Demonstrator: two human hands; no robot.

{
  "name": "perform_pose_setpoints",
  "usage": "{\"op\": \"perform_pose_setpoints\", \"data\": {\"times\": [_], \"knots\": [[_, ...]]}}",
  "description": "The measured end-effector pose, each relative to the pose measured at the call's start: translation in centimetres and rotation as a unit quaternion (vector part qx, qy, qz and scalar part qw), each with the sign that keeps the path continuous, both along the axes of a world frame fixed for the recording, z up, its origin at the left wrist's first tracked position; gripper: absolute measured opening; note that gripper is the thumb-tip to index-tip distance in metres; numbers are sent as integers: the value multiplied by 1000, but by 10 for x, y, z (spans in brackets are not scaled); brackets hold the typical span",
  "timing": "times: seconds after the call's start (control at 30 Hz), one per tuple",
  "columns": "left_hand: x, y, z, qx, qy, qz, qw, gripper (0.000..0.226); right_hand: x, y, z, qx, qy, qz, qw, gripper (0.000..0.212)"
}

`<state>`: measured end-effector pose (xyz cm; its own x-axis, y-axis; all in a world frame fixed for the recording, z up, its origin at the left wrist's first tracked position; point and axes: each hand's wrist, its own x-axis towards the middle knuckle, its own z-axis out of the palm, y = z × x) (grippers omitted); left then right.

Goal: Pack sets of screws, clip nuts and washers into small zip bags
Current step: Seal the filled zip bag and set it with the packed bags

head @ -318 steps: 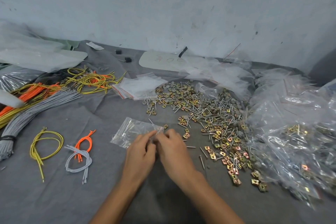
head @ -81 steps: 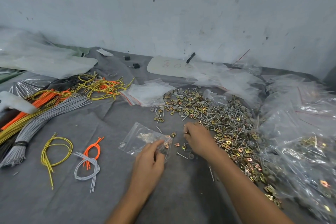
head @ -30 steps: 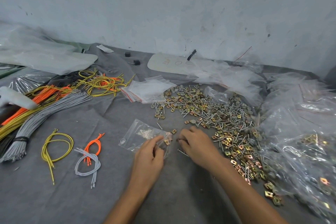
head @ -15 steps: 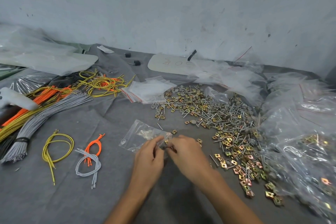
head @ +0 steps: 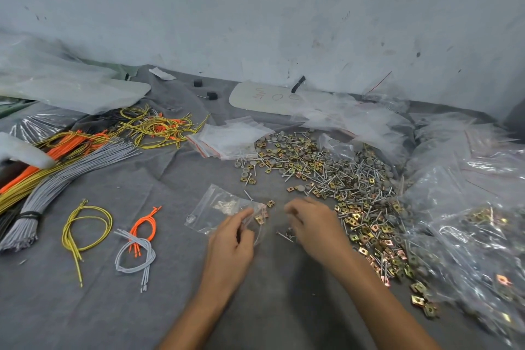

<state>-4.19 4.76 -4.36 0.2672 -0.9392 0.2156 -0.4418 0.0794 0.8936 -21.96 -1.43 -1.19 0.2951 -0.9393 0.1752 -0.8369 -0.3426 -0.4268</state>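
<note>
A small clear zip bag (head: pixel 220 207) lies on the grey cloth (head: pixel 170 185) with a few metal parts inside. My left hand (head: pixel 230 239) pinches its open mouth, where a brass clip nut (head: pixel 259 219) sits. Just right of the bag, my right hand (head: pixel 312 224) hovers with fingers bent down over a few loose screws (head: pixel 285 233); its fingertips are blurred. A wide pile of screws, clip nuts and washers (head: pixel 326 173) spreads behind and right of that hand.
A stack of empty zip bags (head: pixel 230 139) lies behind the pile's left end. Filled plastic bags (head: pixel 468 221) heap up on the right. A yellow wire loop (head: pixel 85 224), an orange and grey wire bundle (head: pixel 139 241) and a long grey wire bundle (head: pixel 56 176) lie left.
My right hand has left the bag's mouth and moved right, over loose screws near the pile. My left hand still holds the bag's mouth in the same place.
</note>
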Motion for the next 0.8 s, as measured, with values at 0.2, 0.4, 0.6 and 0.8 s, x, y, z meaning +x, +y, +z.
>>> {"op": "perform_pose_setpoints", "data": {"times": [0.2,0.4,0.6,0.8], "knots": [[1,-2,-2,8,5,-3,1000,51,-21,-7,-12,57,116,13,992,33],[2,-1,-5,9,4,-9,1000,51,-19,-7,-12,66,55,1,996,10],[1,-2,-4,3,-2,-6,1000,50,-22,-13,-7,83,9,-7,997,13],[0,-2,-3,5,-2,-3,1000,49,-17,-2,7,58,-54,-7,997,5]]}}
